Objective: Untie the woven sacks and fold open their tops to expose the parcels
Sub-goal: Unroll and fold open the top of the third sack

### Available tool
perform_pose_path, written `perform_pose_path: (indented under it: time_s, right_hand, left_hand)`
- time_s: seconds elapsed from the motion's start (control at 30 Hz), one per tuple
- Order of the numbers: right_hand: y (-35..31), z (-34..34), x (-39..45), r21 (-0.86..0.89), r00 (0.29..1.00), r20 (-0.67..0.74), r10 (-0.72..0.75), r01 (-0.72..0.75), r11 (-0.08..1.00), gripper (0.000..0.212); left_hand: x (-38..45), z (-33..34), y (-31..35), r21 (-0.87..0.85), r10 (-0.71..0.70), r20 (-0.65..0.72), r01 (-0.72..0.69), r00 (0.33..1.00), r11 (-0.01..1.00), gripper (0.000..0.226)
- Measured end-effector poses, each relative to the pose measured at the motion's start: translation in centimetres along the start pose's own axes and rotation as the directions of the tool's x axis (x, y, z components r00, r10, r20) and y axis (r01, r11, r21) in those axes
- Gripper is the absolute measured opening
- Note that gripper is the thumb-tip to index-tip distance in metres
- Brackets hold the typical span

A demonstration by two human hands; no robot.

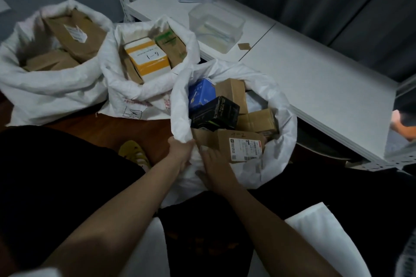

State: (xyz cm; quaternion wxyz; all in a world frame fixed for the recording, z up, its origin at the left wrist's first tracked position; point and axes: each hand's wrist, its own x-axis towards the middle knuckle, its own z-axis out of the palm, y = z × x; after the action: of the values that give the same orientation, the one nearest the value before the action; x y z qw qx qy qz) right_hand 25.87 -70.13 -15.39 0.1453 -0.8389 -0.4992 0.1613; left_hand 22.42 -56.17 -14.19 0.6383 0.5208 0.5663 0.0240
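Head view: nearest woven sack [265, 87] on the floor, rim half rolled, parcels [245, 146] exposed. Left hand [180, 153] grips the rim; right hand [213, 164] presses it flat-fingered. Two farther sacks [56, 94] already stand open.

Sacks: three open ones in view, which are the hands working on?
The nearest sack, the one holding the blue box and black box. The left hand grips its near rim; the right hand rests on it. The other two stand untouched behind.
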Motion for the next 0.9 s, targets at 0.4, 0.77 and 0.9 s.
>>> perform_pose_path:
  time_s: [0.4, 0.77, 0.9]
  right_hand:
    - [6.9, -1.8, -4.8, 0.808, 0.276, 0.047, 0.960, -0.575, 0.126, 0.075]
    - [9.8, -4.5, -2.1, 0.936, 0.369, 0.323, 0.871, -0.261, -0.237, 0.045]
    - [10.5, -4.3, -2.8, 0.912, 0.078, 0.037, 0.996, -0.411, -0.002, 0.040]
  left_hand:
    - [0.4, 0.3, -1.0, -0.102, 0.200, -0.075, -0.207, 0.977, 0.973, 0.057]
    - [2.7, -3.5, 0.6, 0.002, 0.117, -0.223, -0.120, 0.968, 0.993, 0.054]
    - [2.2, -3.1, 0.5, 0.171, 0.105, -0.328, -0.051, 0.939, 0.984, 0.056]
